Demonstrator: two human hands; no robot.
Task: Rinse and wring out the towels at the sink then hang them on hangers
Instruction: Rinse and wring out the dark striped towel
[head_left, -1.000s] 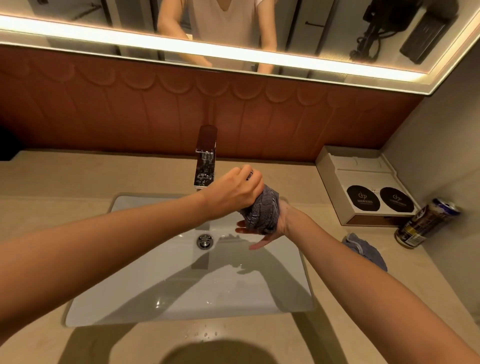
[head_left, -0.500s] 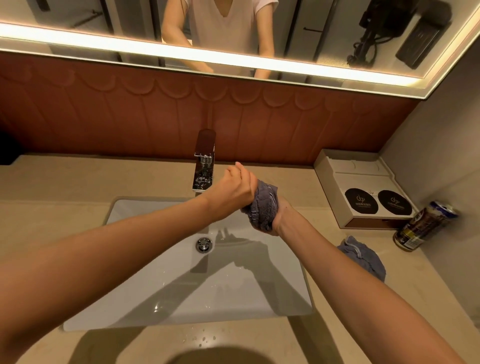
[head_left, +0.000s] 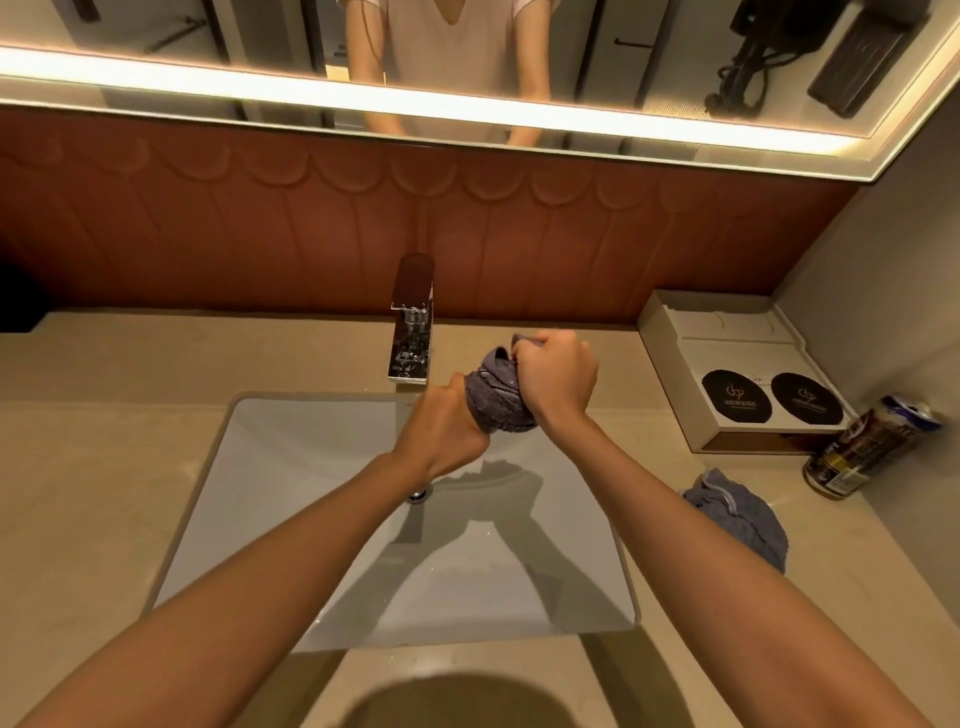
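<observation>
Over the sink (head_left: 291, 519), left hand (head_left: 441, 431) and right hand (head_left: 558, 379) clench a twisted towel (head_left: 493, 402); only its middle shows. Left fingers are hidden behind it.

Head camera looks steeply down, close over the sink (head_left: 270, 467); faces the mirror (head_left: 649, 57).

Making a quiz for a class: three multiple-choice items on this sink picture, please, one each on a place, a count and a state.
1. Where does the loose towel lie? A on a hanger; B on the counter right of the sink; C over the faucet.
2. How many black discs sit on the tray? A one; B two; C four.
3. How is the wrung towel held? A by left hand and right hand together; B by one hand only; C by neither.
Key: B, it lies crumpled beside the sink; B, two side by side; A, both grip it.
</observation>
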